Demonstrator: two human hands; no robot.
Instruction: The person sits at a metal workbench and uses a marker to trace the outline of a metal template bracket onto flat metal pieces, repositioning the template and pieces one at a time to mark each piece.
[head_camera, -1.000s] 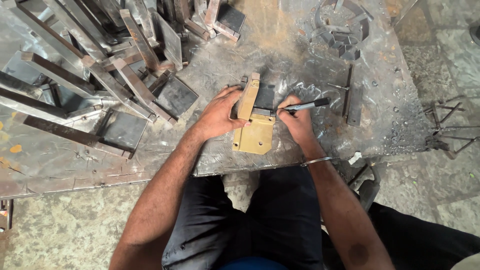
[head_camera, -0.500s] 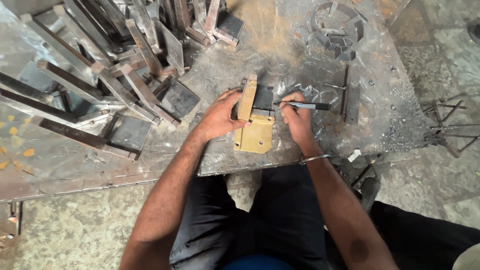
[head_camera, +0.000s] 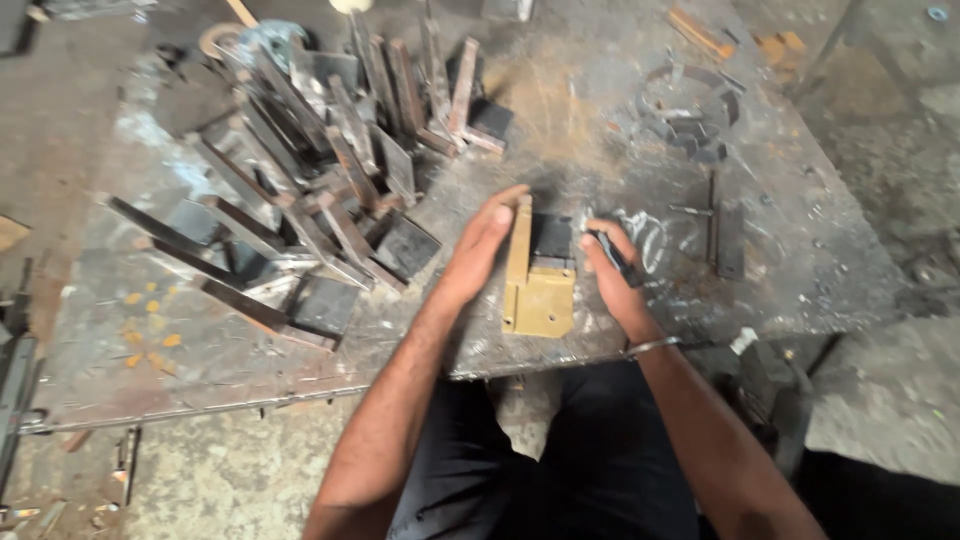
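A tan L-shaped template (head_camera: 538, 285) lies flat on the scarred steel worktop (head_camera: 600, 90), near its front edge. Its long arm runs away from the person and its wide foot sits nearest them. A dark square plate (head_camera: 552, 238) sits in the crook of the L. The left hand (head_camera: 478, 250) lies with its fingers straight and together against the arm's left edge, clasping nothing. The right hand (head_camera: 612, 275) is curled around a black marker (head_camera: 612, 252), just right of the template. A heap of steel bars (head_camera: 330, 190) lies to the left.
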